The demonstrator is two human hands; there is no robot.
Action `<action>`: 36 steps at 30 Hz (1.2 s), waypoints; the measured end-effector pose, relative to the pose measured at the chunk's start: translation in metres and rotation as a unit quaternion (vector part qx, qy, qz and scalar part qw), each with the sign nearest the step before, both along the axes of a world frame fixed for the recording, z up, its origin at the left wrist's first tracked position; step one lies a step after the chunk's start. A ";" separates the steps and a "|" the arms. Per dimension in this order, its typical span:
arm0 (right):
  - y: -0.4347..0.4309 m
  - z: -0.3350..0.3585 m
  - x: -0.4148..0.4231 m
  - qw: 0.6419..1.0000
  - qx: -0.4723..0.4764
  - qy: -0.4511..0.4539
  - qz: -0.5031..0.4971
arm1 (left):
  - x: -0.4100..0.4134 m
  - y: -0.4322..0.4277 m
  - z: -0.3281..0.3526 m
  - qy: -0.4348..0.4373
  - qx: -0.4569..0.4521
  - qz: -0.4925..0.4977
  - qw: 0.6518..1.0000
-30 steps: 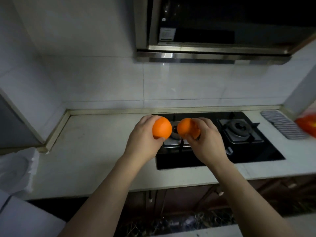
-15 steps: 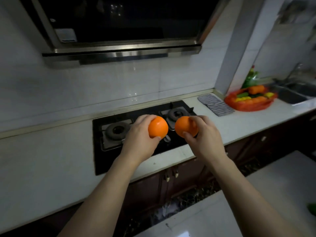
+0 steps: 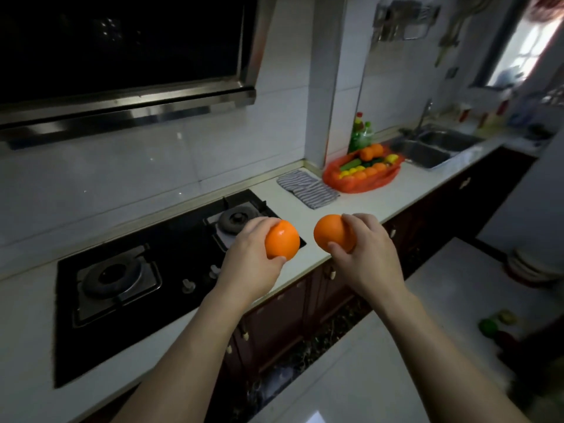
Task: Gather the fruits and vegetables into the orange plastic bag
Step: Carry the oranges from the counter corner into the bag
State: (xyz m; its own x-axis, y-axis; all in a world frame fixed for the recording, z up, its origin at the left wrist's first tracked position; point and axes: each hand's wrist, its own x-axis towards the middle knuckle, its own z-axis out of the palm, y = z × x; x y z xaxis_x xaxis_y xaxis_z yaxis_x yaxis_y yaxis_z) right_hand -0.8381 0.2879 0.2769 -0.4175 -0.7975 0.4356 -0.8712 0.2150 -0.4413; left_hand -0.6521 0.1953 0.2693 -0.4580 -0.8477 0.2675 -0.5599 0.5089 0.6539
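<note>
The left hand grasps one orange; the right hand grasps another orange; the orange bag sits well apart on the counter, seemingly holding produce.

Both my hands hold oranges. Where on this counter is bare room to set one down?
Bare counter runs along the front edge, before the striped cloth and orange bag, and left of the stove. Crowded: the bag is heaped with produce, close between cloth and sink.
</note>
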 end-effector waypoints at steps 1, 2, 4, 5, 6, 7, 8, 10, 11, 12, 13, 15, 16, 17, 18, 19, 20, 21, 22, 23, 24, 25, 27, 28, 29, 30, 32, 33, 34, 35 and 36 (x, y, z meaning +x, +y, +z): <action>-0.002 0.001 -0.009 1.000 -0.001 -0.003 -0.007 | -0.010 -0.003 0.000 0.000 -0.002 -0.009 1.000; -0.004 0.001 -0.017 1.000 -0.002 -0.005 -0.014 | -0.020 -0.007 0.001 0.001 -0.005 -0.018 1.000; -0.011 0.002 -0.033 1.000 -0.002 -0.007 -0.026 | -0.040 -0.018 0.000 0.004 -0.005 -0.037 0.999; -0.015 0.001 -0.041 0.999 -0.001 -0.007 -0.032 | -0.049 -0.025 -0.001 0.006 -0.004 -0.043 0.999; -0.020 0.001 -0.050 0.999 0.000 -0.005 -0.038 | -0.060 -0.033 -0.002 0.007 -0.003 -0.046 0.999; -0.026 0.000 -0.058 0.999 0.002 -0.004 -0.044 | -0.070 -0.041 -0.003 0.009 -0.002 -0.049 0.999; -0.032 0.000 -0.067 0.999 0.004 -0.005 -0.051 | -0.081 -0.051 -0.003 0.011 -0.001 -0.053 0.999; -0.049 -0.001 -0.086 0.998 0.009 -0.005 -0.063 | -0.103 -0.071 -0.005 0.017 0.000 -0.065 0.998; -0.058 -0.001 -0.096 0.998 0.012 -0.004 -0.068 | -0.114 -0.083 -0.005 0.020 -0.002 -0.070 0.997; -0.067 -0.001 -0.106 0.997 0.015 -0.004 -0.072 | -0.125 -0.094 -0.006 0.021 -0.004 -0.074 0.997; -0.078 -0.001 -0.116 0.997 0.018 -0.005 -0.076 | -0.136 -0.106 -0.006 0.022 -0.006 -0.078 0.997; -0.099 -0.001 -0.134 0.996 0.025 -0.005 -0.082 | -0.158 -0.131 -0.007 0.021 -0.006 -0.085 0.996; -0.109 -0.002 -0.143 0.996 0.029 -0.003 -0.085 | -0.169 -0.143 -0.008 0.019 -0.004 -0.088 0.996; -0.119 -0.002 -0.152 0.995 0.032 -0.003 -0.090 | -0.179 -0.154 -0.008 0.017 -0.004 -0.092 0.996; -0.129 -0.002 -0.160 0.995 0.034 -0.003 -0.095 | -0.189 -0.165 -0.009 0.018 -0.006 -0.096 0.995; -0.137 -0.003 -0.167 0.994 0.034 -0.004 -0.100 | -0.199 -0.175 -0.009 0.018 -0.009 -0.100 0.995; -0.144 -0.003 -0.175 0.994 0.034 -0.005 -0.104 | -0.209 -0.185 -0.010 0.019 -0.012 -0.104 0.994; -0.151 -0.004 -0.183 0.993 0.035 -0.007 -0.108 | -0.218 -0.193 -0.010 0.017 -0.015 -0.107 0.994; -0.156 -0.004 -0.190 0.993 0.036 -0.009 -0.112 | -0.227 -0.200 -0.010 0.014 -0.017 -0.109 0.994; -0.161 -0.005 -0.198 0.993 0.038 -0.014 -0.115 | -0.236 -0.206 -0.011 0.010 -0.017 -0.112 0.994; -0.166 -0.006 -0.206 0.992 0.039 -0.016 -0.117 | -0.245 -0.211 -0.011 0.008 -0.015 -0.115 0.993; -0.170 -0.007 -0.215 0.992 0.040 -0.018 -0.120 | -0.254 -0.216 -0.012 0.008 -0.013 -0.120 0.993; -0.178 -0.009 -0.236 0.991 0.039 -0.021 -0.125 | -0.274 -0.227 -0.014 0.008 -0.011 -0.127 0.992; -0.182 -0.010 -0.247 0.991 0.037 -0.023 -0.126 | -0.284 -0.232 -0.014 0.006 -0.012 -0.128 0.992; -0.186 -0.012 -0.259 0.991 0.036 -0.026 -0.125 | -0.295 -0.237 -0.015 0.002 -0.012 -0.126 0.992; -0.191 -0.013 -0.271 0.991 0.035 -0.028 -0.123 | -0.307 -0.240 -0.016 -0.004 -0.012 -0.122 0.992; -0.200 -0.017 -0.297 0.992 0.033 -0.031 -0.115 | -0.332 -0.245 -0.017 -0.017 -0.011 -0.110 0.994; -0.205 -0.018 -0.312 0.993 0.030 -0.030 -0.111 | -0.346 -0.247 -0.018 -0.023 -0.010 -0.103 0.994; -0.209 -0.020 -0.327 0.994 0.026 -0.028 -0.106 | -0.360 -0.249 -0.018 -0.029 -0.010 -0.098 0.995; -0.214 -0.021 -0.343 0.995 0.021 -0.025 -0.099 | -0.374 -0.251 -0.018 -0.033 -0.010 -0.093 0.995; -0.218 -0.022 -0.360 0.995 0.017 -0.023 -0.092 | -0.389 -0.253 -0.018 -0.037 -0.009 -0.087 0.995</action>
